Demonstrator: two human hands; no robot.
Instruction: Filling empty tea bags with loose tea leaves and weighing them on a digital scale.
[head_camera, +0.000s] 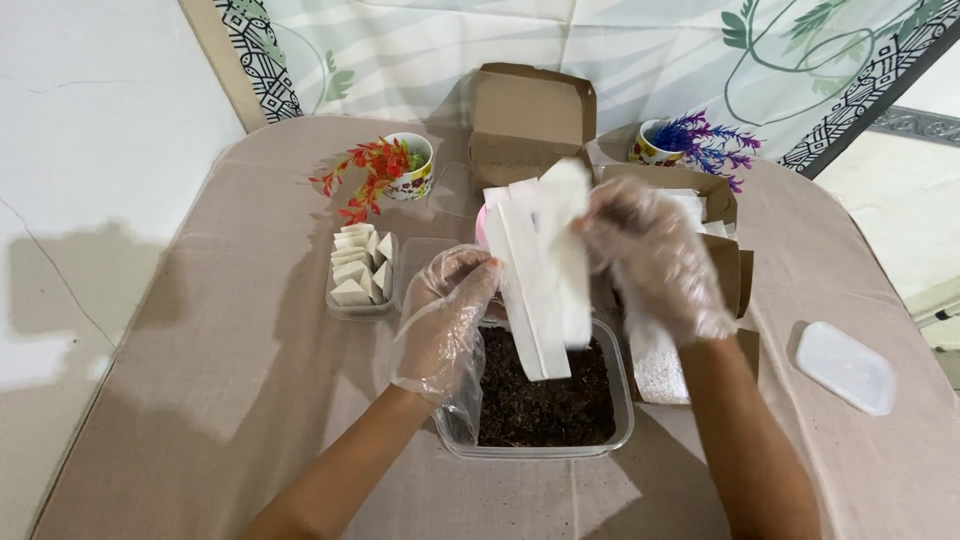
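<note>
Both my hands wear thin clear plastic gloves. Between them I hold a white paper packet (540, 285), tilted with its lower end over a clear plastic tub (625, 400) of dark brown crumbly material. My left hand (445, 315) grips the packet's left edge. Its upper right side is held by my right hand (655, 260). A pink object (482, 222) shows just behind the packet, mostly hidden.
A small clear container of white wedge-shaped pieces (360, 272) stands to the left. An open cardboard box (525, 120) sits at the back, another (725, 240) at right. Two cups hold artificial flowers, red (385, 170) and purple (695, 140). A white lid (845, 365) lies at right.
</note>
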